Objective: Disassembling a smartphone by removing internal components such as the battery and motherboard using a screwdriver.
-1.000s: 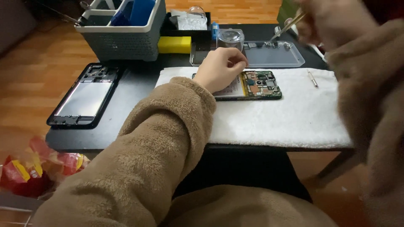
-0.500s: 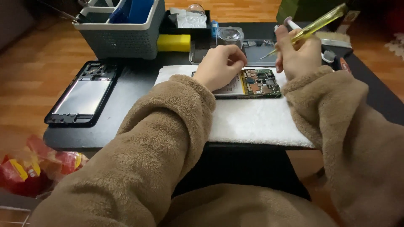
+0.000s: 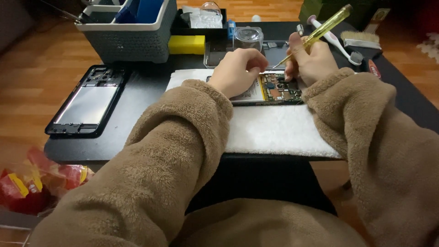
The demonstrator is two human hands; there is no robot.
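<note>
Near the upper middle of the frame, the left hand (image 3: 238, 69) rests curled on an opened phone (image 3: 270, 90) lying on a white towel (image 3: 279, 130), pressing it down. The right hand (image 3: 311, 61), just right of it, is closed around a yellow screwdriver (image 3: 320, 31), its tip touching the phone's circuit board. A phone frame (image 3: 87, 101) lies at left on the black table (image 3: 137, 96).

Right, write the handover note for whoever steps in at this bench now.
Left hand: rests on the opened phone, steadying it on the white towel.
Right hand: grips the yellow screwdriver, tip down at the phone's circuit board.
Removed phone frame lies at the table's left; grey basket and clear tray stand behind.
Done: phone is open, board exposed.
Left: work at the board; whether any screws are out cannot be told.
</note>
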